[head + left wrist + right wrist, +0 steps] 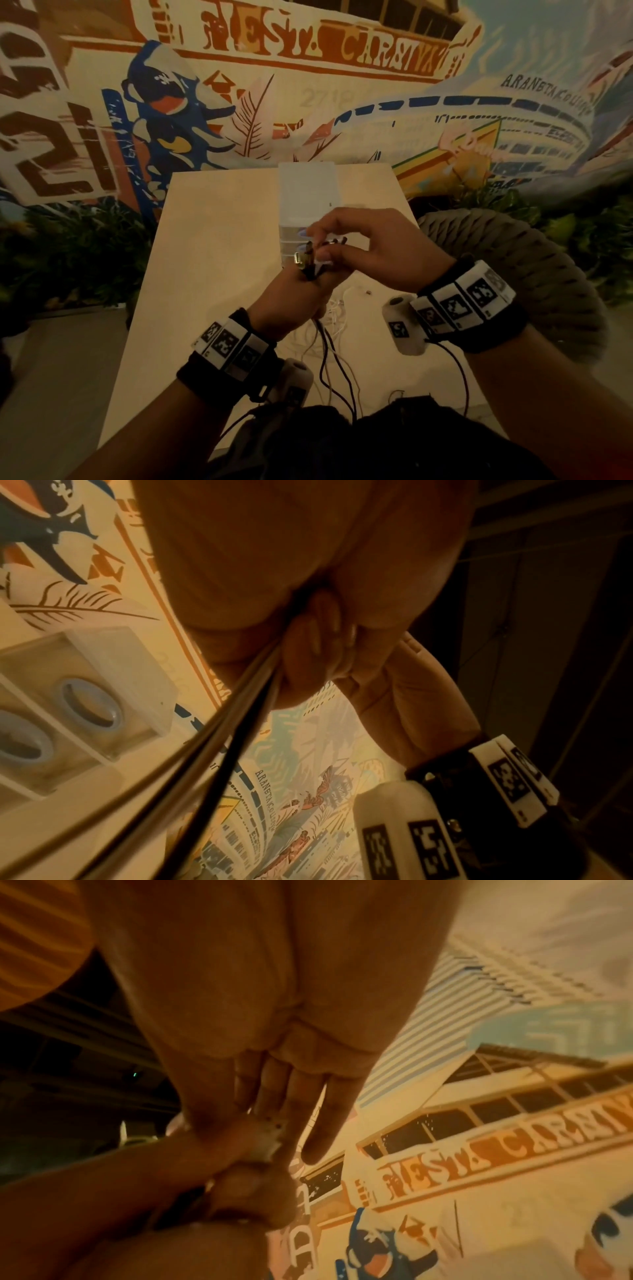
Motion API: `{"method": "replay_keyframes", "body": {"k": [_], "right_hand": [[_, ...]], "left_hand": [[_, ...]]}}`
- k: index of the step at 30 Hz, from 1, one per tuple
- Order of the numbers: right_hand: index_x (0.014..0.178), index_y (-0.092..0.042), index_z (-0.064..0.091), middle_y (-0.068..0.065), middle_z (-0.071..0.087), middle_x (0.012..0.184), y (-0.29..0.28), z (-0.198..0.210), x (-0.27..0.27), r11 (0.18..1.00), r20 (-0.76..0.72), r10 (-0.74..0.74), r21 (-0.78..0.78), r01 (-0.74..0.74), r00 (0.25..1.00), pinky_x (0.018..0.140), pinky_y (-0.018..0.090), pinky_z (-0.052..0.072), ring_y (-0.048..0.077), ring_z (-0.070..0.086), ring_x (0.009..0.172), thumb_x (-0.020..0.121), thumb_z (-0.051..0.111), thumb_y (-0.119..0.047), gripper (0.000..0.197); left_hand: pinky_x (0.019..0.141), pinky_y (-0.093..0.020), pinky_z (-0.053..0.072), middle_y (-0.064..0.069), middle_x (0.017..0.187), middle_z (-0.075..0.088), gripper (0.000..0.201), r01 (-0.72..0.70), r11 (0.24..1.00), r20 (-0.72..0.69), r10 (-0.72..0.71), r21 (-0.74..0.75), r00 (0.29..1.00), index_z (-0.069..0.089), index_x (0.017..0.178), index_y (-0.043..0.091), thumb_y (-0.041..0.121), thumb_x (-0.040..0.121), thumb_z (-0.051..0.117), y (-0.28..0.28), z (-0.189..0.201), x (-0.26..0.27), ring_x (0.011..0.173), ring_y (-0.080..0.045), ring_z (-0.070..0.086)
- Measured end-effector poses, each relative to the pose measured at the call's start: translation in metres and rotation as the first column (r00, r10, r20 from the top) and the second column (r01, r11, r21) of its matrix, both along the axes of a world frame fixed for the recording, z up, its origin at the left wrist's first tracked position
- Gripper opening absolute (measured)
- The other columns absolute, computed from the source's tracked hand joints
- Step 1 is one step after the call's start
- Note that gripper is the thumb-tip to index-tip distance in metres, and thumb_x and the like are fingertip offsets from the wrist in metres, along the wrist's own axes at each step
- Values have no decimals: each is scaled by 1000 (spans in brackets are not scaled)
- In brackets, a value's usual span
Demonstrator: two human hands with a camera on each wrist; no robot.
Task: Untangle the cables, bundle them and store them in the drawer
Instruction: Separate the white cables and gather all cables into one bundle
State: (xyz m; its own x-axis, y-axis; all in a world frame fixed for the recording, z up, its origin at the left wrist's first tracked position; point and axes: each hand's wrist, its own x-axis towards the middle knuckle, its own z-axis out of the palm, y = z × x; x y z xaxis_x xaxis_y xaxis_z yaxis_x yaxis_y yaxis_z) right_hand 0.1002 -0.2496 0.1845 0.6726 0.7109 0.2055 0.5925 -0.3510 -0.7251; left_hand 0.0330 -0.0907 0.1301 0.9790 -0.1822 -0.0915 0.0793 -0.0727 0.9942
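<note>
Left hand [294,301] is clenched round a bunch of dark cables [310,265], held raised above the table [205,257]; the plug ends, one a metal USB connector [300,259], are seen sticking up out of the fist. In the left wrist view the strands [240,710] are seen gripped under the curled fingers [318,642] and running taut, down and away from the palm. Right hand [359,246] is placed directly above and touching the left, thumb and forefinger pinched at the plug ends, remaining fingers extended; what exactly is pinched is blurred in the right wrist view. Long axis of the bunch is roughly vertical: plugs up at the hands, tails dropped toward the person's body. Below the left hand the dark strands [337,359] are seen parting as they hang. A loose heap of white cable [337,310] is left lying on the table just under the hands. The clear drawer unit [306,195] is set straight beyond the hands, near them, at the table's far middle. Judged: gathering and aligning of plug ends is in hand; bundling not yet done. The right hand is the nearer to the drawers.
</note>
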Motion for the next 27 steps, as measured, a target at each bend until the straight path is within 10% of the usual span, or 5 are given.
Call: {"method": "replay_keyframes", "body": {"k": [4,10,18,23,27], "right_hand": [[119,-25,57,-13,65,124,15,-4,-12,999,-91,31,36,-28,995,91,26,53,-3,60,115,103,54,-22,17],[121,-22,66,-8,65,123,32,-12,-16,993,133,80,-100,-67,988,98,33,47,8,57,115,98,58,-37,28],[115,-18,66,-8,66,125,36,-23,-8,949,-163,-100,282,143,982,99,41,53,8,62,118,99,60,-18,17],[125,-22,62,-11,67,120,40,-14,-10,986,-148,-57,149,79,987,99,27,51,1,61,115,106,44,-19,26],[123,-25,63,-14,66,115,47,-10,-12,999,-28,-25,26,25,999,92,21,49,0,61,106,105,47,-34,25]], "left_hand": [[47,-24,27,9,47,35,43,-8,994,-36,5,-107,999,49,52,35,25,94,45,0,0,1,39,-9,27],[46,-26,34,7,51,44,22,-72,997,38,71,33,997,46,68,13,13,90,43,4,-6,1,43,-8,38],[50,-25,27,1,54,32,29,-163,973,26,169,-163,985,48,77,0,28,88,50,6,-7,8,42,-9,26],[49,-26,28,9,49,34,34,-154,977,30,160,-150,987,49,53,32,32,87,53,5,-8,9,41,-6,29],[49,-27,32,3,48,43,23,-137,989,82,141,-51,987,50,66,15,14,88,44,7,-8,10,43,-11,39]]}}
